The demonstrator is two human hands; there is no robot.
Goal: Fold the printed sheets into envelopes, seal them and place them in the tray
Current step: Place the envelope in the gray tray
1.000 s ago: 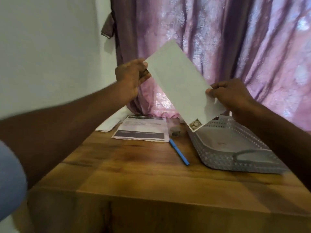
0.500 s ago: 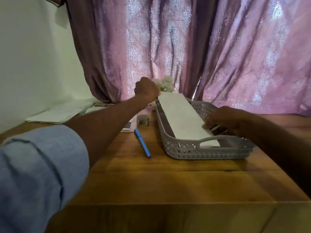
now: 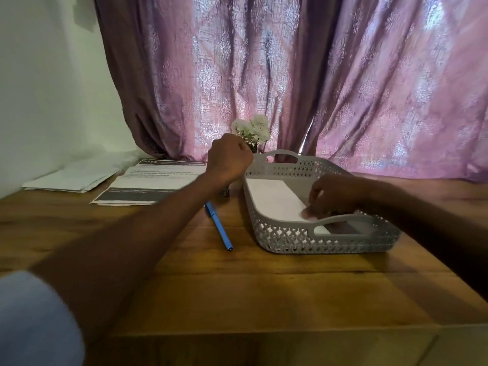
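A white envelope [image 3: 274, 199] lies flat inside the grey perforated tray [image 3: 317, 244] at the right of the wooden table. My right hand [image 3: 335, 196] reaches into the tray from the right, its bent fingertips resting on the envelope's near end. My left hand [image 3: 228, 157] hovers just left of the tray's far corner, curled into a fist with nothing in it. Printed sheets [image 3: 148, 186] lie in a stack on the table to the left of my left forearm.
A blue pen [image 3: 219, 225] lies between my left forearm and the tray. Blank envelopes [image 3: 74, 178] sit at the far left by the wall. A small vase of white flowers [image 3: 252, 130] stands behind the tray, against the purple curtain [image 3: 343, 88].
The envelope, held up in both hands a second ago, went down into the tray and now lies flat. My left hand has let go of its far end and pulled back left.
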